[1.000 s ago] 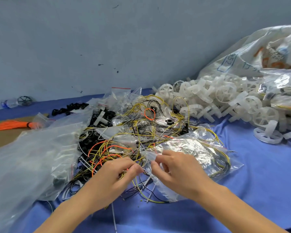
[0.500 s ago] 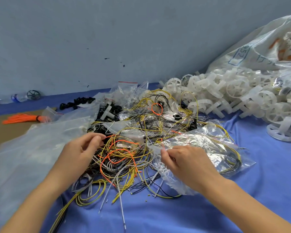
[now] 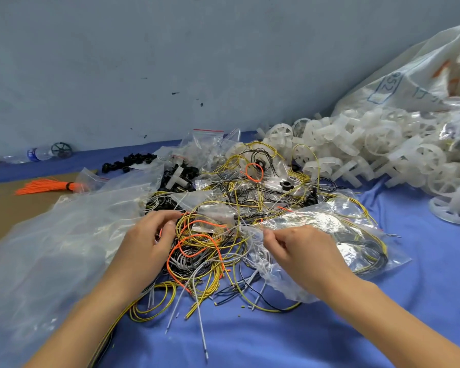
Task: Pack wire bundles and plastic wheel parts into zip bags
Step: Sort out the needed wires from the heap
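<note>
Wire bundles (image 3: 197,251) on the blue table (image 3: 422,301), one zip bag (image 3: 329,248) mid-fill.
Our right hand (image 3: 303,256) pinches the bag's mouth between curled fingers; our left hand (image 3: 149,243) curls its fingers into the loose tangle. We judge the gathering step underway: next we must lift a bundle free and feed it in.

A blue cloth (image 3: 290,338) covers the work surface, with a brown cardboard sheet (image 3: 8,208) lying at its left edge. On the cloth lie a tangle of yellow, black, orange and white wires (image 3: 210,251), clear zip bags (image 3: 337,235), a large crumpled plastic sheet (image 3: 51,248), black ring parts (image 3: 128,162) and a heap of white plastic wheels (image 3: 377,155). An orange wire bundle (image 3: 48,185) rests on the cardboard, and a plastic bottle (image 3: 37,154) lies by the wall.
</note>
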`<state>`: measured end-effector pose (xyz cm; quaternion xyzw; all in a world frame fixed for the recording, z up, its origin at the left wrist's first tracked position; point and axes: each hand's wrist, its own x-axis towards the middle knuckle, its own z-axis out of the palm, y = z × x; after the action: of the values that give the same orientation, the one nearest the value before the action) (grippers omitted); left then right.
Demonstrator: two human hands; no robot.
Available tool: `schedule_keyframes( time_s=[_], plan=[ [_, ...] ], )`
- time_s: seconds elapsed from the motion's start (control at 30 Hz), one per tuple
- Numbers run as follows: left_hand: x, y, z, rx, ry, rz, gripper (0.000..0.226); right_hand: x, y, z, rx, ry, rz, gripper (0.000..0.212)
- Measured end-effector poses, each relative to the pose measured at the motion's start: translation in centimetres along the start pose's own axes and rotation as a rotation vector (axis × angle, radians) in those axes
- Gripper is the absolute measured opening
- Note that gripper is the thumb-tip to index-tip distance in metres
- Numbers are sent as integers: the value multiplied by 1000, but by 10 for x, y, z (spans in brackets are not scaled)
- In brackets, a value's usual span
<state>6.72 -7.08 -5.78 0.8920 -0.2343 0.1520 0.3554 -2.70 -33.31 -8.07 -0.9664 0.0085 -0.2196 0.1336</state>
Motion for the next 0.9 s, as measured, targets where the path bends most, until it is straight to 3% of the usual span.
schedule_keyframes(
  time_s=[0.13,0.3,0.53,0.8,0.9],
  plan=[
    [33,46,34,-96,-84,97,23,8,4,0,125,-154,81,44],
    [93,97,110,-35,-254,154,28,8,14,-8,180,-322,72,14],
    [153,119,198,206,-484,146,45,8,23,-20,286,-405,104,22],
    [164,121,205,351,-412,155,38,10,34,-21,321,-425,173,30],
    [151,126,170,45,-279,58,33,13,35,-20,345,-432,218,25]
  ],
)
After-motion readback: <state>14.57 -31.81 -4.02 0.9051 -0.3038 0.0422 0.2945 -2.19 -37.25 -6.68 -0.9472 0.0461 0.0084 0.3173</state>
